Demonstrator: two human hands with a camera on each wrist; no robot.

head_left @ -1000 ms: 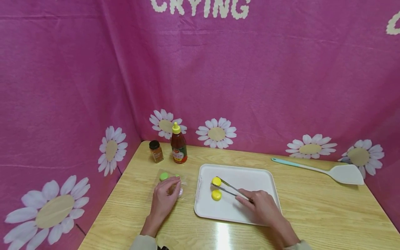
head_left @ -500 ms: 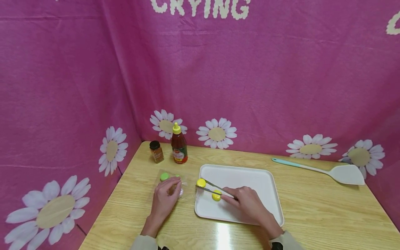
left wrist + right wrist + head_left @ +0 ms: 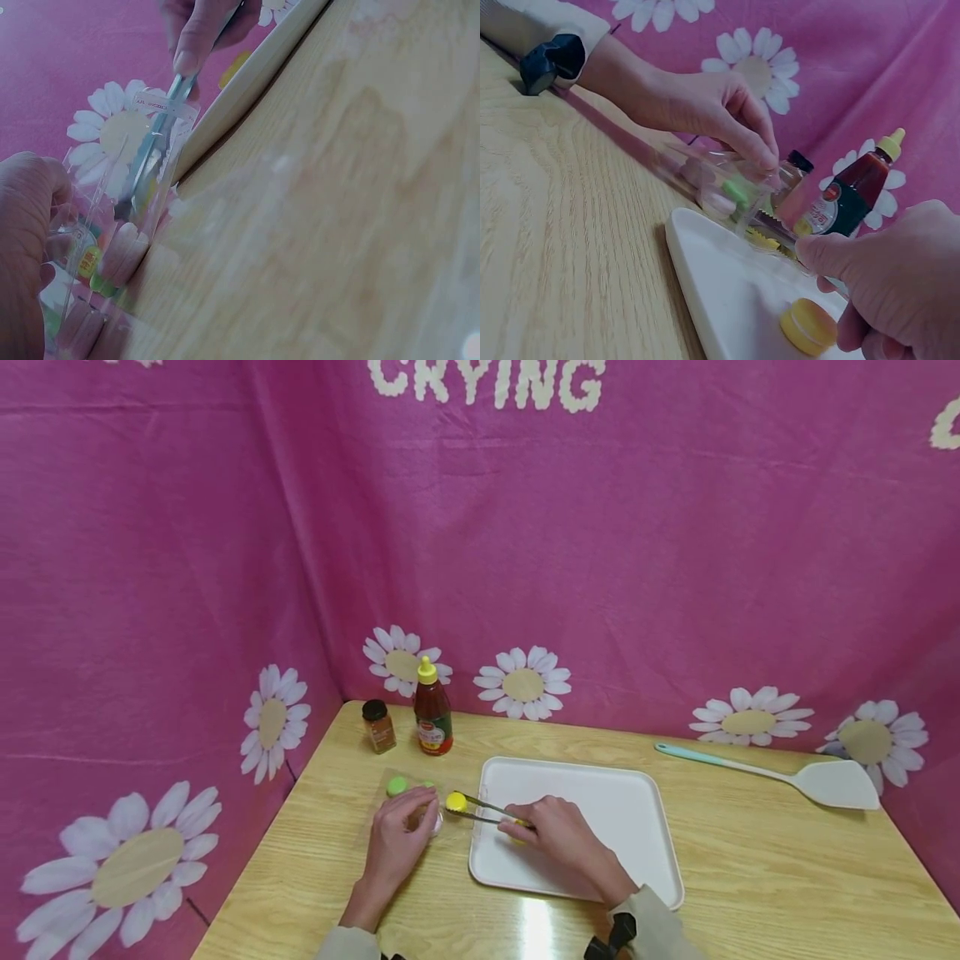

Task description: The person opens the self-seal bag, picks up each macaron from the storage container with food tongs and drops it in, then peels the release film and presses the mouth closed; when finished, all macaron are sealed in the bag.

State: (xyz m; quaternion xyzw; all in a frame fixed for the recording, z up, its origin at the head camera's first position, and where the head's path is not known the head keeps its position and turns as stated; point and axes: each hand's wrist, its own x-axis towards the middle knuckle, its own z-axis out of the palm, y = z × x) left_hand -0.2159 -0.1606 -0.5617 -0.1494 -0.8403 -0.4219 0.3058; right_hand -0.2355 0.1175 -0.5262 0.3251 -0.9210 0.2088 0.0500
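Note:
My left hand point(image 3: 396, 835) pinches the upper film of a clear plastic bag point(image 3: 712, 159) at its mouth. Green macarons point(image 3: 397, 786) and pink macarons point(image 3: 124, 255) lie inside it. Metal tongs point(image 3: 476, 817) are gripped in my right hand point(image 3: 566, 835), which is above the white tray point(image 3: 600, 810). Between the tong tips is a yellow macaron point(image 3: 456, 802), at the bag's mouth just past the tray's left edge. In the left wrist view the tongs reach behind or into the clear film. A second yellow macaron point(image 3: 808, 327) sits on the tray under my right hand.
Behind the bag stand a small spice jar point(image 3: 378, 727) with a black lid and a red sauce bottle point(image 3: 432, 714) with a yellow cap. A spatula point(image 3: 832, 783) lies at the right rear. A pink flowered cloth point(image 3: 600, 568) hangs behind the wooden table point(image 3: 750, 860).
My right hand has moved left, carrying the yellow macaron in the tongs from the tray across its left edge to the bag. The left hand stays at the bag.

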